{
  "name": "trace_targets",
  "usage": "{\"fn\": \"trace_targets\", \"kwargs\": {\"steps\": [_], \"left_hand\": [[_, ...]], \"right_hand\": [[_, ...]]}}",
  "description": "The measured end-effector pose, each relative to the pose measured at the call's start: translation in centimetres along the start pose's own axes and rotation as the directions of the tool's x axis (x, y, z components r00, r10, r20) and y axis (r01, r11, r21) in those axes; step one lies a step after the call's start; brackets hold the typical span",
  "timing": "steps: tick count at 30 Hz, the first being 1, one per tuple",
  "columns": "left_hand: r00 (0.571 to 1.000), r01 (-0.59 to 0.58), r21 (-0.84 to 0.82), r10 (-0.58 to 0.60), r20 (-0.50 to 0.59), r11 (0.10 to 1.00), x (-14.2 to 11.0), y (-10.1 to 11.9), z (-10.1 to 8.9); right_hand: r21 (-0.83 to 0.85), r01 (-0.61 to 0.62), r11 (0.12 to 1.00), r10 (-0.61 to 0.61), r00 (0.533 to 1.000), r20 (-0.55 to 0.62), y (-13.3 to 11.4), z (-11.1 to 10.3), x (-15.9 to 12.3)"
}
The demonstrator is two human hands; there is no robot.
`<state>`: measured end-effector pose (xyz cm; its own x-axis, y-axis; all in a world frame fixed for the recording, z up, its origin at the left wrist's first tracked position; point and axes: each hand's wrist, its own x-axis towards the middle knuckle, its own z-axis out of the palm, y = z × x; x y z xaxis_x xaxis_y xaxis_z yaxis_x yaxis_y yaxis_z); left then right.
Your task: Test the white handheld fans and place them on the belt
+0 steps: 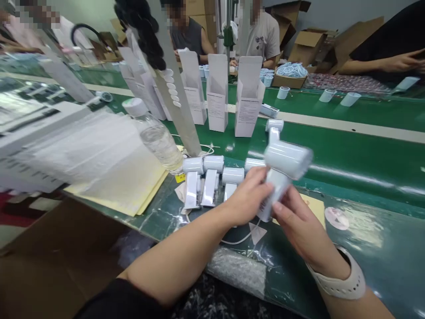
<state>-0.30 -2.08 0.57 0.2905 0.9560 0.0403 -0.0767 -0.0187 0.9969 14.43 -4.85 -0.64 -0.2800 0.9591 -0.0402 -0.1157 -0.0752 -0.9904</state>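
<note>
A glossy pale-blue device shaped like a small hair dryer (287, 159), with a round barrel head on a handle, is held tilted between my hands. My left hand (250, 195) closes on the handle's left side, just under the head. On the right side, the fingers of my right hand (294, 215) also grip the handle, and dark lettering shows low on it. Left of my hands lie several similar pale-blue units (212, 165) with heads and handles, one partly behind my left hand. Another unit (275, 125) rests beyond the held one.
Upright white boxes (217, 95) with raised flaps line the green conveyor belt (365, 126). A water bottle (159, 139) leans beside a metal post (179, 106). Plastic bags (99, 155) lie at left, bubble wrap (237, 270) at the front edge. Co-workers sit across the belt.
</note>
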Motion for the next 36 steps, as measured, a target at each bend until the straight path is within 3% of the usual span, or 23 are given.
{"fn": "trace_targets", "kwargs": {"steps": [3,6,8,10,14,17,19,21,24,28,31,33,35,36], "left_hand": [[0.991,-0.127,0.491,0.132,0.025,0.862,-1.0,1.3,0.5],[0.978,-0.142,0.731,0.207,0.000,0.667,-2.9,3.3,0.3],[0.959,-0.137,0.829,0.282,-0.026,0.542,-5.0,4.4,-0.8],[0.953,-0.066,0.885,0.291,-0.080,0.460,-7.7,5.0,-2.9],[0.936,0.241,0.916,0.175,-0.307,0.320,-13.8,3.5,-8.9],[0.876,0.431,0.893,0.179,-0.449,0.129,-17.5,1.1,-12.9],[0.813,0.554,0.832,0.206,-0.545,0.015,-19.0,-0.4,-14.6],[0.773,0.613,0.790,0.224,-0.593,-0.027,-19.6,-1.3,-15.6],[0.771,0.611,0.791,0.227,-0.595,-0.003,-19.6,-1.7,-16.0],[0.786,0.587,0.808,0.204,-0.584,0.048,-19.3,-0.4,-16.2],[0.751,0.622,0.774,0.187,-0.633,0.121,-18.9,1.1,-16.0],[0.689,0.650,0.718,0.205,-0.695,0.248,-18.3,2.1,-14.9],[0.638,0.589,0.655,0.224,-0.736,0.473,-17.4,2.9,-12.9],[0.640,0.506,0.616,0.216,-0.737,0.604,-16.8,3.2,-11.5]], "right_hand": [[-0.014,-0.063,0.998,0.063,0.998,-0.007,0.4,-0.3,0.1],[-0.021,-0.100,0.995,0.100,0.995,-0.011,0.6,-0.8,0.2],[-0.008,-0.090,0.996,0.090,0.996,0.003,0.4,-0.9,0.1],[0.010,-0.083,0.997,0.082,0.996,0.025,0.1,-0.9,-0.1],[-0.003,-0.113,0.994,0.113,0.993,0.045,-0.4,-0.1,-0.8],[0.007,-0.118,0.993,0.117,0.989,0.087,-0.3,0.7,-1.0],[0.025,-0.121,0.992,0.116,0.982,0.147,0.1,1.1,-1.0],[0.029,-0.120,0.992,0.112,0.973,0.201,0.6,1.5,-0.9],[0.021,-0.112,0.994,0.103,0.961,0.257,1.1,1.8,-0.9],[-0.008,-0.107,0.994,0.104,0.948,0.302,1.1,2.0,-1.0],[-0.008,-0.090,0.996,0.088,0.940,0.331,1.1,2.3,-1.2],[0.025,-0.078,0.997,0.064,0.936,0.347,1.2,2.5,-1.2],[0.064,-0.077,0.995,0.050,0.934,0.353,1.5,2.8,-1.3],[0.076,-0.084,0.994,0.053,0.935,0.351,1.5,2.9,-1.3]]}}
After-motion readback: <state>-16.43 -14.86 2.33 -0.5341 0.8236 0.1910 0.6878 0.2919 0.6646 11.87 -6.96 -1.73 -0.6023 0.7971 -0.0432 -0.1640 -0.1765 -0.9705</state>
